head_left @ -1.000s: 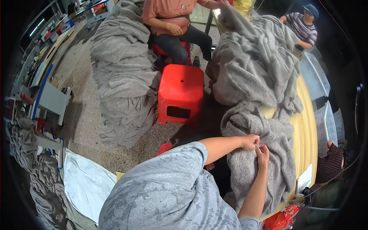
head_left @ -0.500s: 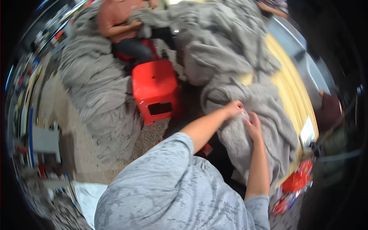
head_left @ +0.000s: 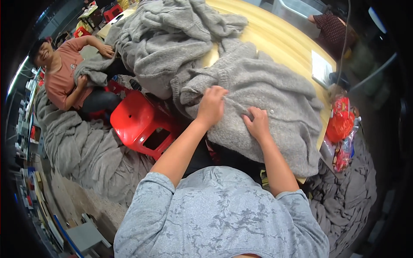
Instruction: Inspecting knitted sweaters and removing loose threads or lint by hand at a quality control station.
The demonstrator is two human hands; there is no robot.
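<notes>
A grey knitted cardigan (head_left: 279, 88) lies in soft folds over the near edge of the table, with a small round button (head_left: 272, 112) showing on its front. My left hand (head_left: 211, 106) is closed on the cardigan near its ribbed edge, fingers bent over the cloth. To the right of it, my right hand (head_left: 258, 124) pinches a fold of the same cardigan, left of the button. The fingertips of both hands are partly hidden in the knit.
More grey knitwear (head_left: 167, 38) is heaped on the yellow wooden table (head_left: 275, 32). A red plastic stool (head_left: 135, 116) stands at left, beside a seated co-worker (head_left: 69, 73) holding grey cloth. Grey cloth (head_left: 90, 146) piles up at left. Red plastic bags (head_left: 340, 122) hang at right.
My view has swung to the right, so the stool and the co-worker sit further left. The cardigan now lies more spread out, its button showing, and my hands are further apart.
</notes>
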